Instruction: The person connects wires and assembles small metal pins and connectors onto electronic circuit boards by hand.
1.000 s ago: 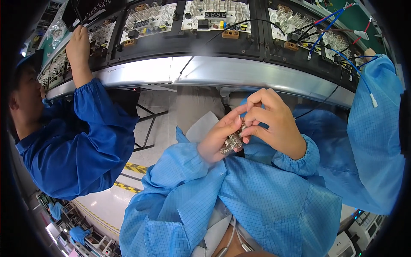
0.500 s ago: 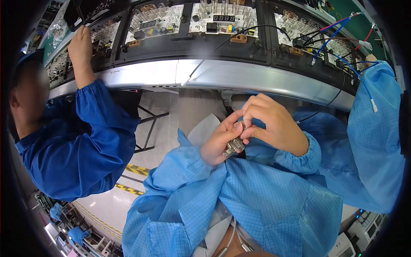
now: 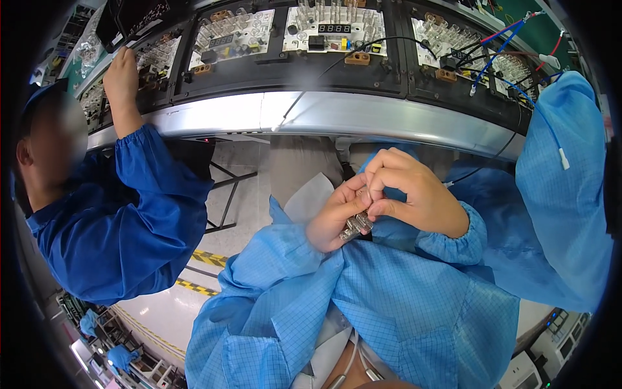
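Note:
My left hand (image 3: 335, 218) and my right hand (image 3: 409, 193) meet in front of my chest, both in light blue sleeves. A small bunch of clear and metal components (image 3: 356, 225) sits in my left hand's grip. My right hand pinches the top of that bunch with thumb and forefinger. What lies between the fingertips is too small to make out.
A curved workbench (image 3: 363, 117) with a silver edge carries black fixtures holding white circuit boards (image 3: 327, 26) and blue and red wires (image 3: 492, 52). At my left a person in a dark blue coat (image 3: 116, 220) reaches a hand (image 3: 121, 74) onto the bench. Striped floor tape (image 3: 201, 272) lies below.
My hands stay together on the components; the view has tilted slightly. The person on the left keeps a hand on the bench.

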{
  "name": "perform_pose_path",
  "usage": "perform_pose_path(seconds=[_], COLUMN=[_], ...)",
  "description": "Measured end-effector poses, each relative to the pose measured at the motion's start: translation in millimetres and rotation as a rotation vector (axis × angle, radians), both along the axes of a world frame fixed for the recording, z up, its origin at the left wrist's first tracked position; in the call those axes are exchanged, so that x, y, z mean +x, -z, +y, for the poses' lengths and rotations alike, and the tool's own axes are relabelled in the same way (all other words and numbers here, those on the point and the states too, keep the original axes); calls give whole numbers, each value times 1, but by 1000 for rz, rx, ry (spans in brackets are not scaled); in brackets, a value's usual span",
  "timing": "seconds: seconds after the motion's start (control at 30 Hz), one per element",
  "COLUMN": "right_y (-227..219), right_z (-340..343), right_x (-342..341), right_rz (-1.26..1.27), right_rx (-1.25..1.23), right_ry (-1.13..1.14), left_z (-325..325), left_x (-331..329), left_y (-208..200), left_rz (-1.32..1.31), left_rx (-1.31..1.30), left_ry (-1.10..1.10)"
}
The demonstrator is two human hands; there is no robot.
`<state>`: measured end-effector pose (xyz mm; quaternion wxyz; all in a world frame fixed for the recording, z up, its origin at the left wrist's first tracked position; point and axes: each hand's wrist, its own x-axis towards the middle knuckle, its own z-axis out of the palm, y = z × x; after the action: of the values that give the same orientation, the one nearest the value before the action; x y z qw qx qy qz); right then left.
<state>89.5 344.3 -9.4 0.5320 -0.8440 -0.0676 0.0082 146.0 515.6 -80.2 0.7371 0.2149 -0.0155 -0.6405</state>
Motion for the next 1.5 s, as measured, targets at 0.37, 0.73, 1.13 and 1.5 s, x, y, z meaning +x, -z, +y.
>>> perform_pose_path(seconds=[0.37,0.73,1.13,1.5], right_y=[33,43,39,28], right_z=[-12,-16,-18,0], right_x=[-6,-7,-5,-6], right_rz=[46,65,-27,-365], right_rx=[338,421,195,-182], right_ry=[56,48,146,6], left_z=[-8,-10,-12,-18], left_x=[-7,-7,-1,-2], left_y=[10,17,16,3], left_rz=[-31,-19,43,-20], left_rx=[-51,-6,-16,277], left_ry=[-6,3,52,-246])
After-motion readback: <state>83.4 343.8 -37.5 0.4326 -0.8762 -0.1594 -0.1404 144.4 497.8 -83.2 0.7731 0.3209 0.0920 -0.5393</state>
